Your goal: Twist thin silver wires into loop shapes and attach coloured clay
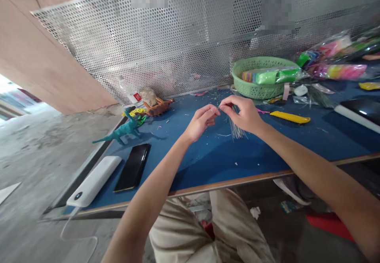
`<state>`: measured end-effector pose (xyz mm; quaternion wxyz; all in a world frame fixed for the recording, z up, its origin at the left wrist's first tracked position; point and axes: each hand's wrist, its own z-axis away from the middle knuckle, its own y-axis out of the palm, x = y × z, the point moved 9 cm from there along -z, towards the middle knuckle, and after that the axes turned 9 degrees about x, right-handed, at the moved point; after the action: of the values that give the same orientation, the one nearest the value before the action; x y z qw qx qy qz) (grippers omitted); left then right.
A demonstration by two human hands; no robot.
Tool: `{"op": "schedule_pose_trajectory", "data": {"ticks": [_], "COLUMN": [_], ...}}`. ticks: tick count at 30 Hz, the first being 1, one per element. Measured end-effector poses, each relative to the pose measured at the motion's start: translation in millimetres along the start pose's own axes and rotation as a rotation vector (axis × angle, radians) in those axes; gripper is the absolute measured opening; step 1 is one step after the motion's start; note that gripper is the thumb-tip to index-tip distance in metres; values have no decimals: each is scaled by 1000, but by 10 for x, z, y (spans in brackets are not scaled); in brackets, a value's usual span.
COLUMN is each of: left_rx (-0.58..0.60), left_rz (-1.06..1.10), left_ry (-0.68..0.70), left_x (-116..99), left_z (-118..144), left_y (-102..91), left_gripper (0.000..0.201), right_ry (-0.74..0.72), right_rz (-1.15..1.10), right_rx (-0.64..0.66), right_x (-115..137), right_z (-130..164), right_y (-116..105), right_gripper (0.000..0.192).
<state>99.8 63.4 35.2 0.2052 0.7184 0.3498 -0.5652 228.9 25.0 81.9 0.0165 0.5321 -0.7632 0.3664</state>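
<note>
**A:** Where are the hands?

**B:** Both are up over the middle of the blue bench (208,156), near the centre of the frame. The right hand (242,114) has its grip clenched around a bundle of thin wires (236,128), which fan out below the palm toward the bench top. The left hand (202,120) sits just beside it, thumb and forefinger pinched together at the tip of what looks like a single strand drawn from the bundle; the strand is too fine to be sure of.

**A:** So both grips are closed?

**B:** Yes, the right one grasping the wires, the left one pinched at the point where the two hands' fingertips nearly meet.

**A:** What else lies on the bench?

**B:** In the upper right, a green basket (258,87) with packs of coloured clay in it, and more bagged clay (338,71) further right. A yellow tool (289,117) lies just right of the right hand. At the left of centre stand a teal dinosaur figure (126,129) and an orange one (157,107) behind it. In the lower left, a black phone (132,167) lies flat beside a white power bank (94,180), whose cable hangs off the bench edge.

**A:** And behind?

**B:** A perforated metal screen (178,37) stands along the far edge of the bench, across the top of the frame.
</note>
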Motion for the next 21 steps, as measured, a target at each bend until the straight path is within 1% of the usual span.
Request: {"op": "schedule_pose_trajectory", "data": {"ticks": [3,6,9,12,15,18,21], "left_rx": [86,132,151,152,166,183,201], "left_rz": [178,227,242,195,104,17,-44], "left_ry": [-55,-84,-91,-88,-90,-25,44], "left_x": [9,8,7,-1,-10,-66,-116], "left_z": [19,38,51,68,87,87,81], "left_y": [100,156,154,109,88,104,136], "left_gripper": [37,39,37,35,33,30,28], "right_ry": [-149,-243,-288,-319,-351,-355,-374], "right_rz": [26,56,102,150,157,144,139], "right_rx": [2,-14,-45,-77,-97,-119,-108], "right_x": [99,168,218,272,330,354,358], "right_z": [12,46,85,123,150,156,150], "right_y": [-11,-34,-61,-79,-83,-102,-104], "right_gripper": [11,11,11,11,11,13,13]}}
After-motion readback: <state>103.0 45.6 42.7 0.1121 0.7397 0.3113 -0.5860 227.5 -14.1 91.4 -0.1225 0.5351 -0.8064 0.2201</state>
